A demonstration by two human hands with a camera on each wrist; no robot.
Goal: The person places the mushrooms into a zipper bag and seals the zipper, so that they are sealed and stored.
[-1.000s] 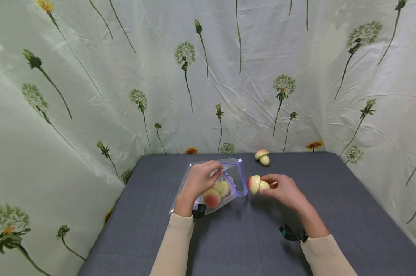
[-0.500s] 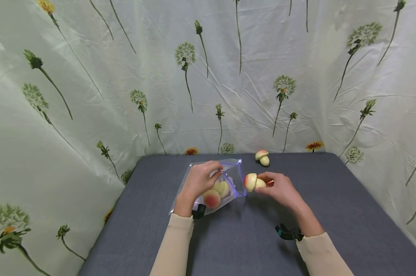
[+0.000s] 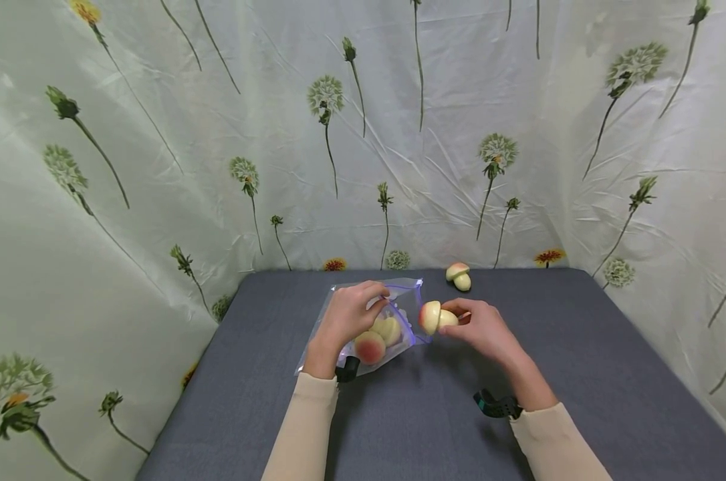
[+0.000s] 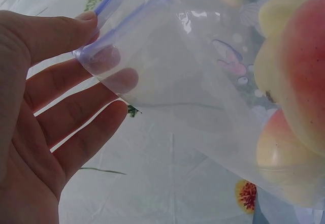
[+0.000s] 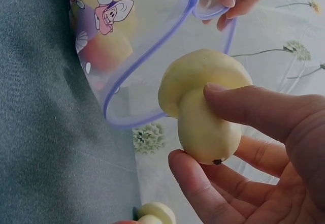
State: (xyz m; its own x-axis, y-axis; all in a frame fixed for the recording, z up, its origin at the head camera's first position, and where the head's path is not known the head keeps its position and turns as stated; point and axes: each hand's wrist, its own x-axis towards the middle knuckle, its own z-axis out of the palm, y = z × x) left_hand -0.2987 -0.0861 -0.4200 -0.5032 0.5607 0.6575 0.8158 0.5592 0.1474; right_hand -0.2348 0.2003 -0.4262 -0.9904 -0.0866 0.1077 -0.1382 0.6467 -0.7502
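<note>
My left hand (image 3: 351,310) pinches the upper edge of a clear zip bag (image 5: 155,45) between thumb and fingers, and the bag's purple-rimmed mouth gapes toward the right. Inside lie several mushrooms (image 4: 304,61) with cream stems and reddish caps, seen through the plastic. A mushroom (image 3: 432,317) of the same kind, glossy like a toy, is in my right hand (image 3: 483,331). Thumb and fingers grip it by the stem, cap pointing left. In the head view its cap overlaps the bag's opening; the right wrist view shows the stem's dark-tipped end (image 5: 217,161).
Another mushroom (image 3: 459,276) lies near the back edge of the dark grey table (image 3: 399,427), behind my right hand. A pale curtain (image 3: 363,153) printed with dandelions hangs behind the table and along its sides. Dark bands (image 3: 498,405) sit on both wrists.
My right hand has moved left with the mushroom, from beside the bag to its mouth. The left hand keeps its hold on the bag's edge and has barely moved.
</note>
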